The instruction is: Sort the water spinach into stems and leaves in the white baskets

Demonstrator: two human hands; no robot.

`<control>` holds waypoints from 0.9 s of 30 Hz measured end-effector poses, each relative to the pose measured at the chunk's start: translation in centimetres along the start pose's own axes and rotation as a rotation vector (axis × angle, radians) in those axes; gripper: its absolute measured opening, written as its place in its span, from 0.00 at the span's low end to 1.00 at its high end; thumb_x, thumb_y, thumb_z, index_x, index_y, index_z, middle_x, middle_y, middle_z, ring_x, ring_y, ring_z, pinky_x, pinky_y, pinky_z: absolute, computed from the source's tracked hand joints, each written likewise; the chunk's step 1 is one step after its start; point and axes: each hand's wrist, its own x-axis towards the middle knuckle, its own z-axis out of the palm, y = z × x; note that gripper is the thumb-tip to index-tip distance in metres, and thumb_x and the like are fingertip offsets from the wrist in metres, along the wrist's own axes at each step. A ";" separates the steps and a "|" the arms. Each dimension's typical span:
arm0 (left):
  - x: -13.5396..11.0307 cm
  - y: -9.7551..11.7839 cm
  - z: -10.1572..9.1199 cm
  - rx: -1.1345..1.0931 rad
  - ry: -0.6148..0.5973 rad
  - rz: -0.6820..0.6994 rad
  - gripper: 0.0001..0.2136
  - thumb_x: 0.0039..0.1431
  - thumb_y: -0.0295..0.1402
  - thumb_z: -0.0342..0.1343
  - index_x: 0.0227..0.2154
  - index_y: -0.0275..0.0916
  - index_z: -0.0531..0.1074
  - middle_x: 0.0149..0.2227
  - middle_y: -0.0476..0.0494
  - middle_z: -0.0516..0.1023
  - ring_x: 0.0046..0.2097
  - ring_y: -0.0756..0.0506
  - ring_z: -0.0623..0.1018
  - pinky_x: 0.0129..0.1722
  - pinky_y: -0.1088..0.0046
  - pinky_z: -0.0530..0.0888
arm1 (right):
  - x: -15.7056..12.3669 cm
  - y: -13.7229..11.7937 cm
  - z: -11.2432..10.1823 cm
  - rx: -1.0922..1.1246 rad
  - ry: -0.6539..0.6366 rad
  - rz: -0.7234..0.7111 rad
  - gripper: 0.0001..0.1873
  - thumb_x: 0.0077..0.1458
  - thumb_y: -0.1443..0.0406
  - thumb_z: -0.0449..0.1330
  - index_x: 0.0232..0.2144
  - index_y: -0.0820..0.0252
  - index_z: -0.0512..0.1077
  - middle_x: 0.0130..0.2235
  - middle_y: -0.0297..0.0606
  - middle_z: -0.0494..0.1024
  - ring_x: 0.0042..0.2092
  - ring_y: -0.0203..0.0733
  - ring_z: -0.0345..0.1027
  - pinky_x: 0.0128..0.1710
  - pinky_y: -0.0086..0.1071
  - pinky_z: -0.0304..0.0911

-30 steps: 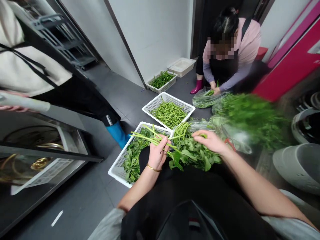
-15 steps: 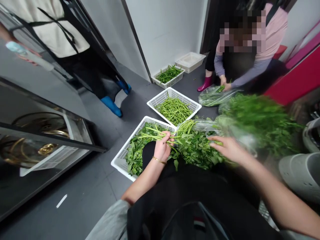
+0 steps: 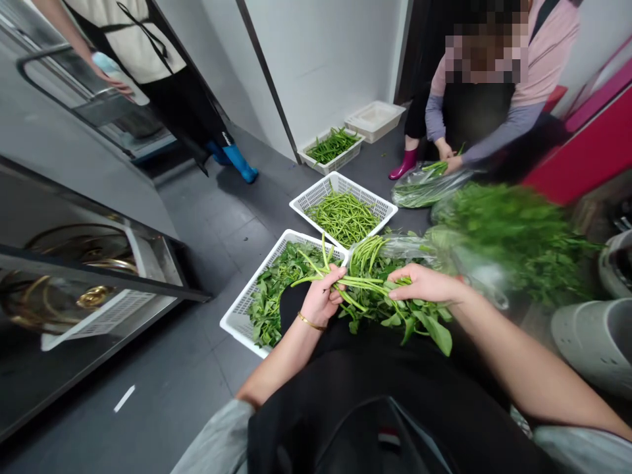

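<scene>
My left hand (image 3: 320, 296) is closed around a few leafy green stems (image 3: 363, 283), whose pale ends stick out past the thumb. My right hand (image 3: 419, 283) pinches greens farther along, and broad leaves (image 3: 437, 332) hang beneath it. Under both hands spreads a heap of leafy greens (image 3: 378, 309), partly hidden by my arms. To the left, a white basket (image 3: 234, 319) holds cut leaves and stems. Just beyond it, another white basket (image 3: 309, 207) contains long green stems or beans; I cannot tell which.
Across from me, a person (image 3: 501, 118) handles greens in a clear plastic bag (image 3: 424, 191). Feathery greens (image 3: 523, 230) and a grey bucket (image 3: 590, 342) are at right. A low metal shelf (image 3: 93, 355) stands left. Another person with blue boots (image 3: 241, 164) is at upper left.
My right hand has moved left toward my left hand and now pinches greens with leaves hanging below. The stems in my left hand have shifted. The person at upper left has moved back.
</scene>
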 end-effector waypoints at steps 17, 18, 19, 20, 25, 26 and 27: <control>-0.1 0.0 1.6 0.095 0.085 0.254 0.13 0.44 0.33 0.64 0.26 0.38 0.63 0.13 0.56 0.65 0.12 0.59 0.53 0.12 0.84 0.46 | 0.0 -3.1 2.2 -0.594 0.305 0.009 0.10 0.56 0.64 0.55 0.32 0.60 0.76 0.33 0.43 0.79 0.34 0.45 0.71 0.32 0.33 0.59; -0.1 0.1 1.5 0.085 0.078 0.244 0.13 0.44 0.33 0.64 0.26 0.38 0.63 0.13 0.56 0.65 0.12 0.59 0.53 0.12 0.84 0.46 | 0.8 -3.0 2.5 -0.610 0.295 0.007 0.10 0.55 0.65 0.55 0.31 0.61 0.76 0.31 0.42 0.78 0.33 0.44 0.71 0.31 0.32 0.58; -0.2 0.3 1.2 0.068 0.067 0.232 0.13 0.44 0.33 0.64 0.26 0.38 0.64 0.13 0.56 0.65 0.12 0.59 0.54 0.12 0.85 0.46 | 1.3 -2.8 2.6 -0.578 0.294 0.006 0.10 0.55 0.66 0.54 0.30 0.61 0.76 0.30 0.41 0.78 0.32 0.43 0.70 0.30 0.31 0.57; -0.2 0.6 0.9 0.045 0.051 0.219 0.13 0.44 0.33 0.64 0.27 0.37 0.64 0.14 0.56 0.65 0.13 0.59 0.54 0.12 0.85 0.46 | 1.4 -2.4 2.5 -0.504 0.305 0.005 0.10 0.54 0.65 0.55 0.29 0.61 0.76 0.28 0.39 0.77 0.30 0.41 0.68 0.29 0.30 0.56; -0.5 1.4 -0.1 0.024 0.044 0.287 0.14 0.43 0.35 0.65 0.26 0.36 0.65 0.15 0.55 0.66 0.13 0.60 0.54 0.12 0.85 0.48 | -0.2 -0.6 2.0 -0.018 0.397 0.043 0.11 0.46 0.59 0.59 0.25 0.61 0.75 0.24 0.31 0.73 0.27 0.35 0.63 0.30 0.28 0.55; -0.5 1.2 0.0 0.051 0.081 0.333 0.13 0.43 0.35 0.65 0.26 0.36 0.65 0.15 0.55 0.67 0.13 0.60 0.54 0.13 0.85 0.48 | -0.4 -0.4 2.2 0.030 0.432 0.048 0.11 0.45 0.59 0.59 0.24 0.61 0.75 0.24 0.31 0.73 0.28 0.36 0.63 0.31 0.29 0.55; -0.6 1.0 0.3 0.077 0.118 0.370 0.13 0.44 0.35 0.65 0.26 0.36 0.66 0.15 0.54 0.67 0.13 0.60 0.55 0.13 0.85 0.49 | -0.4 -0.2 2.4 0.073 0.485 0.050 0.10 0.44 0.60 0.59 0.23 0.61 0.74 0.23 0.32 0.72 0.28 0.36 0.62 0.31 0.29 0.56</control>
